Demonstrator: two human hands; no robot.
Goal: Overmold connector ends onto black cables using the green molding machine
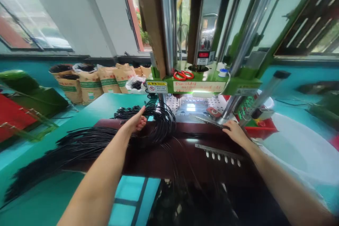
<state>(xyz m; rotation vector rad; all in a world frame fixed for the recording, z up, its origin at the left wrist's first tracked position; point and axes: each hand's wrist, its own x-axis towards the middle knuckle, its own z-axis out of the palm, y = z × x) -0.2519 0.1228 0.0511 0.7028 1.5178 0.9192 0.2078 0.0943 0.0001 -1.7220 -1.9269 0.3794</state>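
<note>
My left hand (137, 123) is beside a looped bundle of black cables (165, 122), its thumb up and its fingers curled. Whether a cable lies inside those fingers is hidden. On the right, my right hand (234, 130) pinches the near end of a thin metal strip (209, 121), which points toward the press. A second metal strip with a row of pegs (218, 152) lies on the dark red board (148, 162), nearer to me. Many long black cables (87, 139) spread leftward under my left forearm.
A green press (238, 84) with steel columns stands ahead; red-handled scissors (183, 75) rest on it. Its perforated plate (190, 106) is behind the board. A red tray (261, 129) and white tub (296, 148) are at right. Paper sacks (90, 84) line the back left.
</note>
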